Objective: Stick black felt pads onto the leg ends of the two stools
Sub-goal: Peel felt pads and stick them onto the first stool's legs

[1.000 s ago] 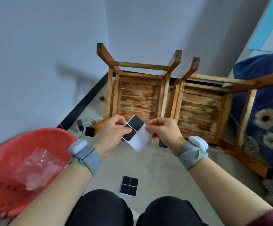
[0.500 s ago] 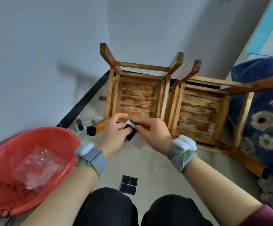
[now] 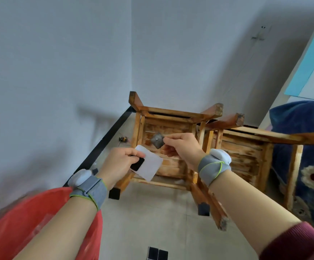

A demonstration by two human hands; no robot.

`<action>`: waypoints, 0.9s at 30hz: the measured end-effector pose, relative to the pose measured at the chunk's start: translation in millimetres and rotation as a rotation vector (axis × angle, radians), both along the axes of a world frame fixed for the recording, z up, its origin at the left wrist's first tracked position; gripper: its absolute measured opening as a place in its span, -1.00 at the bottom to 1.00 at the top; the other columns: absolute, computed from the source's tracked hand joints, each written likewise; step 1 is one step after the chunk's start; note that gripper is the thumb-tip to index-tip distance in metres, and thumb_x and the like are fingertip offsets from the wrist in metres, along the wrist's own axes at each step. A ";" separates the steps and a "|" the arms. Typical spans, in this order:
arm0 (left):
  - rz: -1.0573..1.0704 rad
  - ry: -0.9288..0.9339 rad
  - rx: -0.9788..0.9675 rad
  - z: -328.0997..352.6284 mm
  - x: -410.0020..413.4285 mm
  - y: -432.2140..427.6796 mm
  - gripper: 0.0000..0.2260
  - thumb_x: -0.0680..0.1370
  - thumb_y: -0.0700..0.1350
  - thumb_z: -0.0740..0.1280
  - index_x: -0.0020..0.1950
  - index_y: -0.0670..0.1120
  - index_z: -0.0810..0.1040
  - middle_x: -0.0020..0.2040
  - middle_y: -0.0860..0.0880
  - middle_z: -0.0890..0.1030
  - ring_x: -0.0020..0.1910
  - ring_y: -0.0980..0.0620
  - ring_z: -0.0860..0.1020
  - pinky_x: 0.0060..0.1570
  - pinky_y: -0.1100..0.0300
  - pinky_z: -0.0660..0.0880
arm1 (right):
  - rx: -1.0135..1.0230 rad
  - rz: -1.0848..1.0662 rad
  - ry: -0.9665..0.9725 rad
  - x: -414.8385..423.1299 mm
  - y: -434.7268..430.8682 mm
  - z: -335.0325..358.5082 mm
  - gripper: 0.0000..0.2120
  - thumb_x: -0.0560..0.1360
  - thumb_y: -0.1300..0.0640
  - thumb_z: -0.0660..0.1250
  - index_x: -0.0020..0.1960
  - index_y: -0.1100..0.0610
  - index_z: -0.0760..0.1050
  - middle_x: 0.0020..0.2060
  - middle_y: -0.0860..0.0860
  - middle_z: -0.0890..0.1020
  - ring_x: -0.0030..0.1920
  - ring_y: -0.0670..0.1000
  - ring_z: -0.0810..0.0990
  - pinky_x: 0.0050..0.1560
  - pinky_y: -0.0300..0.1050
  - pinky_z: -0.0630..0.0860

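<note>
Two wooden stools lie on their sides on the floor, legs toward me: the left stool [image 3: 163, 117] and the right stool [image 3: 246, 145]. Black pads cover two near leg ends of the left stool [image 3: 114, 193] [image 3: 203, 209]. Its far leg ends [image 3: 133, 96] [image 3: 219, 108] are bare wood. My left hand [image 3: 120, 164] pinches a white backing sheet [image 3: 149, 165] with one black pad left on it. My right hand [image 3: 182, 147] holds a peeled felt pad [image 3: 157, 140] by its corner, grey sticky side toward me, in front of the left stool.
A red plastic basin [image 3: 40, 222] sits at my lower left. Another sheet of black pads [image 3: 157, 253] lies on the floor at the bottom edge. A blue flowered quilt [image 3: 311, 166] is at the right. White walls meet in a corner behind the stools.
My right hand has peeled one pad off the sheet and lifted it away up and to the right. The view has tilted up toward the wall.
</note>
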State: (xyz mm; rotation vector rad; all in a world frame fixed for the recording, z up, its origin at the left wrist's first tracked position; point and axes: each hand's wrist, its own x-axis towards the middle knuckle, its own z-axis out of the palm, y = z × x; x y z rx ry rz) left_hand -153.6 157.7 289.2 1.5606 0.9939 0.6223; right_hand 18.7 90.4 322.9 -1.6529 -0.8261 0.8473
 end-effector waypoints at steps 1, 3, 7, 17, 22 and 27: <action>0.029 -0.022 -0.026 6.5 -1.8 12.6 -0.75 0.56 -0.31 0.25 -0.09 -0.06 0.68 0.07 -0.11 0.59 0.05 -0.11 0.59 -0.05 -0.01 0.64 | 0.032 -0.001 0.052 1.4 10.7 4.3 -0.84 0.51 0.29 0.30 0.02 0.35 0.58 -0.31 0.17 0.63 -0.36 0.04 0.59 -0.25 -0.16 0.59; 0.096 -0.079 -0.066 17.6 -5.4 38.8 -0.77 0.57 -0.29 0.24 -0.04 -0.09 0.68 0.11 -0.11 0.57 0.02 -0.07 0.58 -0.23 0.13 0.65 | 0.087 -0.002 0.138 3.1 34.5 13.6 -0.83 0.48 0.29 0.33 0.01 0.36 0.59 -0.22 0.23 0.66 -0.25 0.12 0.64 -0.10 -0.04 0.61; 0.254 -0.227 -0.075 30.8 -9.0 88.2 -0.78 0.57 -0.32 0.23 -0.07 -0.14 0.66 0.12 -0.19 0.60 -0.06 -0.08 0.59 -0.36 0.30 0.59 | 0.154 -0.030 0.142 2.5 79.9 29.3 -0.84 0.42 0.23 0.40 -0.08 0.33 0.63 -0.19 0.24 0.69 -0.23 0.14 0.65 -0.02 0.05 0.60; 0.392 -0.393 0.035 58.9 28.7 149.5 -0.46 0.48 -0.32 0.32 0.45 -0.10 0.33 0.22 -0.11 0.48 0.07 -0.04 0.57 0.00 0.14 0.60 | 0.146 -0.079 0.209 -1.3 164.9 31.2 -0.87 0.45 0.32 0.38 0.00 0.30 0.55 -0.21 0.22 0.67 -0.31 0.07 0.65 -0.12 -0.09 0.65; 0.407 -0.257 0.227 59.1 50.8 146.3 -0.36 0.38 -0.11 0.43 0.44 -0.03 0.34 0.21 0.05 0.42 0.26 -0.05 0.46 0.25 -0.06 0.48 | 0.184 -0.086 0.277 -4.0 169.6 23.2 -0.91 0.46 0.25 0.40 -0.06 0.25 0.57 -0.12 0.20 0.69 -0.13 0.09 0.68 -0.01 -0.07 0.63; 0.502 -0.257 0.383 63.9 55.6 142.7 -0.53 0.41 -0.23 0.43 0.32 -0.05 0.50 0.21 -0.04 0.55 -0.17 0.33 0.50 0.20 0.02 0.51 | 0.192 -0.106 0.208 -12.7 168.6 17.5 -0.86 0.39 0.13 0.47 -0.11 0.19 0.62 -0.15 0.16 0.68 -0.14 0.11 0.63 0.01 -0.01 0.61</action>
